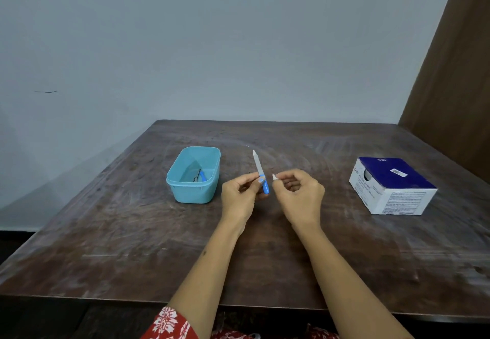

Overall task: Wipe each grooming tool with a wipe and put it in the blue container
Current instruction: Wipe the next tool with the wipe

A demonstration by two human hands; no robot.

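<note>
My left hand point(240, 195) grips a nail file point(258, 167) by its blue handle, with the pale blade pointing up and away from me. Just right of it, my right hand point(299, 195) pinches a small folded white wipe point(274, 177) between thumb and fingertips, a short gap from the file's handle. The blue container point(185, 193) stands on the table to the left of my left hand. Inside it lies a small blue-handled tool point(200, 175).
A white and dark blue box of swabs point(392, 187) sits on the right side of the wooden table point(132, 232). A grey wall runs behind the table and a brown panel rises at the far right.
</note>
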